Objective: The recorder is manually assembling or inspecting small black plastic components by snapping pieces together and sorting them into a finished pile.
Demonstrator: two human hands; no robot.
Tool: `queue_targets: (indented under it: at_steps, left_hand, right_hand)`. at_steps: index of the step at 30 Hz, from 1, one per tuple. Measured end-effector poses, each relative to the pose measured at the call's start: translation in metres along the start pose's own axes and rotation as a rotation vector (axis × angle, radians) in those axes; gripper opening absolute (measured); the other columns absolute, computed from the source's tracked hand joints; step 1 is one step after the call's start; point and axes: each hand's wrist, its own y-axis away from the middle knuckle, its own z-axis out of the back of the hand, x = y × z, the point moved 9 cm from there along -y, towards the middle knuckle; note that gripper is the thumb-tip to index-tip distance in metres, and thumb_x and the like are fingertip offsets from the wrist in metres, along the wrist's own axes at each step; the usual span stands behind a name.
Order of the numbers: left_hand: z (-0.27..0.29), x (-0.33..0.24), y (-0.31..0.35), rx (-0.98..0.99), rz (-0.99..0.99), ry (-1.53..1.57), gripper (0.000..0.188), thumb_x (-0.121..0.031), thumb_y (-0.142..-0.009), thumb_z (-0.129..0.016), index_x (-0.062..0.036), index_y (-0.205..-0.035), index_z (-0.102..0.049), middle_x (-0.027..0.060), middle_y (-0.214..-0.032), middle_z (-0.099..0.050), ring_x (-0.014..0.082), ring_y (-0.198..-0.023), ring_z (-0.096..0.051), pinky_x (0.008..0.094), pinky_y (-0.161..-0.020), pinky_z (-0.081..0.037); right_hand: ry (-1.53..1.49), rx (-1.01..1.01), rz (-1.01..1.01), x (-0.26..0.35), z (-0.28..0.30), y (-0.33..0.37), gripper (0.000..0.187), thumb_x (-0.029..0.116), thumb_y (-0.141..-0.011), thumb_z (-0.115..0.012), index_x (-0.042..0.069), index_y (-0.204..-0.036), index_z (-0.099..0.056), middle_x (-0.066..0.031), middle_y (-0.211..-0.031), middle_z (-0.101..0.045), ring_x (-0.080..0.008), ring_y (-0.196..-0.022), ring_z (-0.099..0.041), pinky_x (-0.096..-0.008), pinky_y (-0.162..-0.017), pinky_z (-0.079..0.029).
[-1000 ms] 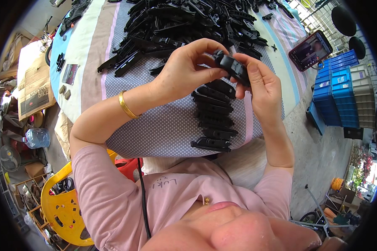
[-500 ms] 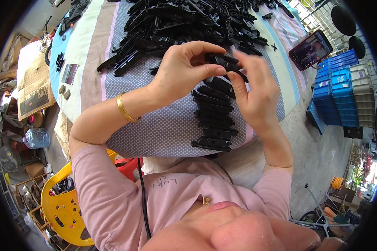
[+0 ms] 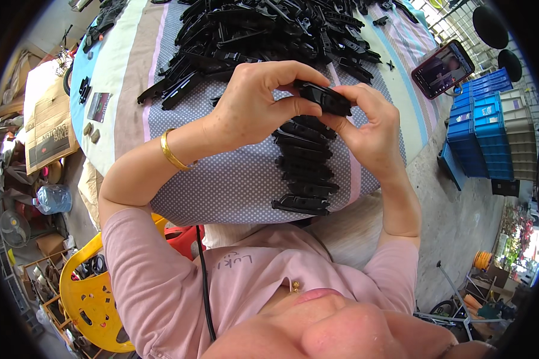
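Observation:
Between my two hands, above the table, is a long black plastic part [image 3: 324, 97] with a glossy face; its exact kind I cannot make out. My left hand [image 3: 254, 102] pinches its left end between thumb and fingers. The right end is gripped by the thumb and fingers of my right hand [image 3: 368, 122]. Just below the hands, a column of several similar black parts [image 3: 305, 170] lies on the dotted tablecloth [image 3: 221, 185], stacked toward the near edge. A large heap of black parts [image 3: 251, 36] covers the far side of the table.
A phone [image 3: 443, 70] is held up at the table's right edge, near stacked blue crates [image 3: 482, 134]. On the left of the cloth lie a small picture card [image 3: 99, 107] and little stones [image 3: 91, 131]. A yellow chair [image 3: 93, 293] stands at lower left.
The black part has turned so that its long glossy face shows. My right hand's fingers, blurred and raised before, have come down and closed on its right end. The left hand keeps its hold.

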Motion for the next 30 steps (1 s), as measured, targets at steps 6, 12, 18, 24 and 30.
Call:
queue_targets:
  at_steps: [6, 12, 18, 24, 30]
  left_hand:
    - [0.03, 0.022, -0.016, 0.026, 0.027, -0.254, 0.041, -0.022, -0.074, -0.072, -0.0023, -0.107, -0.059, 0.0084, -0.101, -0.058, 0.0181, -0.084, -0.058, 0.0287, -0.073, -0.048]
    - [0.05, 0.053, -0.011, 0.266, 0.13, -0.872, 0.03, -0.018, -0.075, -0.068, -0.004, -0.101, -0.062, 0.0108, -0.099, -0.057, 0.0246, -0.085, -0.057, 0.0313, -0.077, -0.048]
    - [0.033, 0.048, -0.008, 0.261, 0.128, -1.174, 0.028, -0.012, -0.077, -0.063, -0.0017, -0.103, -0.06, 0.0088, -0.098, -0.056, 0.0236, -0.095, -0.05, 0.0316, -0.088, -0.043]
    - [0.029, 0.053, -0.008, 0.325, 0.19, -1.141, 0.033, -0.013, -0.076, -0.064, -0.0018, -0.107, -0.059, 0.0095, -0.099, -0.055, 0.0239, -0.095, -0.049, 0.0318, -0.089, -0.042]
    - [0.011, 0.039, -0.009, 0.14, -0.172, -1.041, 0.022, -0.015, -0.078, -0.06, -0.0099, -0.1, -0.064, 0.0071, -0.099, -0.055, 0.0225, -0.093, -0.051, 0.0328, -0.082, -0.046]
  right_hand:
    - [-0.043, 0.051, -0.154, -0.022, -0.005, -0.006, 0.031, 0.014, -0.071, -0.071, 0.0, -0.098, -0.063, -0.0126, -0.083, -0.064, -0.0215, -0.075, -0.059, -0.0284, -0.068, -0.045]
    - [0.103, 0.534, -0.044, -0.027, -0.036, 0.004, 0.026, 0.019, -0.082, -0.059, 0.0, -0.099, -0.063, -0.0136, -0.098, -0.062, -0.0249, -0.083, -0.057, -0.0307, -0.071, -0.045]
    - [0.59, -0.045, 0.103, -0.063, 0.012, -0.012, 0.024, 0.014, -0.083, -0.056, 0.001, -0.103, -0.061, -0.014, -0.103, -0.06, -0.0292, -0.091, -0.057, -0.0344, -0.083, -0.044]
    - [0.505, 0.161, -0.123, -0.075, 0.005, -0.011, 0.023, 0.014, -0.08, -0.059, 0.0, -0.098, -0.062, -0.0143, -0.097, -0.063, -0.0287, -0.089, -0.059, -0.0342, -0.079, -0.046]
    - [0.286, 0.068, -0.123, -0.063, 0.005, -0.01, 0.023, 0.012, -0.082, -0.057, 0.0, -0.101, -0.061, -0.0126, -0.086, -0.064, -0.0237, -0.074, -0.062, -0.0293, -0.067, -0.048]
